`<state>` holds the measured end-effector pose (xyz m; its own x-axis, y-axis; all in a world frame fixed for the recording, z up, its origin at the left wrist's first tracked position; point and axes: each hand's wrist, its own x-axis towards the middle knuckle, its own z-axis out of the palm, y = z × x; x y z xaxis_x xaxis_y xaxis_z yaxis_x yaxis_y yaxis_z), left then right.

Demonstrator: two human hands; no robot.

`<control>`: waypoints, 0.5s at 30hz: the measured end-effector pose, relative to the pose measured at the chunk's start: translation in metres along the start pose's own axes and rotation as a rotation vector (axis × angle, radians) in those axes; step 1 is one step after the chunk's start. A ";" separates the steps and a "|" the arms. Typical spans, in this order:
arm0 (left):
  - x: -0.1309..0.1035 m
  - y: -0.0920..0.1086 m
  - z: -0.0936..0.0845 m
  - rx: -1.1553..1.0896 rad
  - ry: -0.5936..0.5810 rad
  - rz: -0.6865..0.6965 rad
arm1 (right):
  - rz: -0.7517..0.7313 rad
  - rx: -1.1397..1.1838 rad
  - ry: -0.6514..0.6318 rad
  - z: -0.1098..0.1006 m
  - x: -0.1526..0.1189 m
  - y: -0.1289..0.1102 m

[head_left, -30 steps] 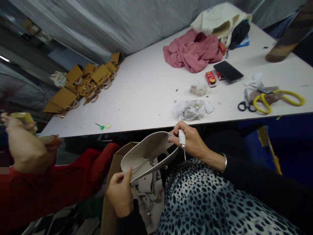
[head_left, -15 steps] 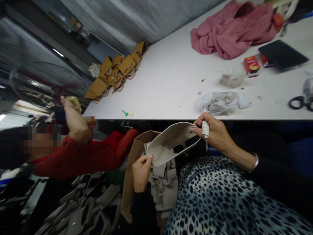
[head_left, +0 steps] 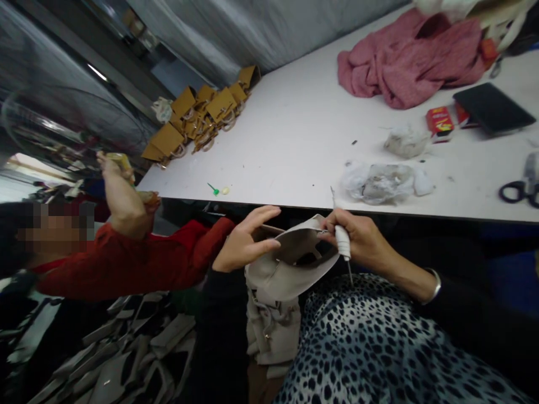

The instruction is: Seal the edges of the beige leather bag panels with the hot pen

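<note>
Head view: the right hand [head_left: 357, 238], right of centre, is grasping a white-wrapped tool [head_left: 343, 242] and, with its fingertips, is also pinching the rim of a beige bag [head_left: 290, 275]. The tool is slanting, one thin metal end pointing up toward the table [head_left: 295, 134], the other pointing down over a spotted garment [head_left: 362, 342]. The bag is hanging in the lower middle of the frame, its mouth gaping upward. The left hand [head_left: 248, 238] is spreading its thumb and fingers at the bag's left side, its grip released; whether it is touching the bag, I cannot tell. Below the bag, more beige pieces [head_left: 278, 331] are lying heaped.

On the table, mustard bags [head_left: 221, 105] are standing clustered in the upper left, while a small green item [head_left: 215, 191] is lying near the front edge. In the upper right, a pink cloth [head_left: 404, 62] is lying crumpled; below it a red box [head_left: 439, 122] is resting beside a black flat object [head_left: 492, 106]. Black-handled scissors [head_left: 512, 192] are lying at the right edge. A co-worker's red sleeve [head_left: 126, 264] is showing at left.
</note>
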<state>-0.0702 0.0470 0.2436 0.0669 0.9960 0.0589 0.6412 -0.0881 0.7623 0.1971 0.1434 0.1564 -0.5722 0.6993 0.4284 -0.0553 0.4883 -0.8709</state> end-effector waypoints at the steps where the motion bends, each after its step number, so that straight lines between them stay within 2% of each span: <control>1: 0.016 0.004 0.001 0.019 -0.145 0.027 | -0.037 -0.009 -0.014 0.001 0.001 -0.002; 3: 0.042 0.007 0.009 -0.012 -0.383 0.051 | -0.072 -0.009 -0.011 0.003 0.003 -0.004; 4: 0.052 0.006 0.015 -0.059 -0.462 0.048 | -0.069 -0.003 0.003 0.003 0.005 -0.003; 6: 0.066 0.001 0.031 -0.158 -0.518 0.022 | -0.033 0.005 0.047 0.004 0.008 0.002; 7: 0.070 -0.003 0.039 -0.199 -0.491 0.009 | -0.007 0.004 0.077 0.004 0.009 0.006; 10: 0.075 -0.012 0.060 -0.262 -0.312 0.018 | 0.076 -0.013 0.160 0.004 0.013 0.016; 12: 0.075 -0.014 0.072 -0.258 -0.219 0.016 | 0.112 -0.025 0.197 0.006 0.015 0.019; 15: 0.076 -0.012 0.084 -0.225 -0.093 -0.058 | 0.117 -0.016 0.233 0.011 0.019 0.016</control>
<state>-0.0090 0.1223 0.1846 0.1116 0.9929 -0.0408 0.4604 -0.0152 0.8876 0.1764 0.1587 0.1476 -0.3697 0.8520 0.3707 0.0143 0.4042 -0.9146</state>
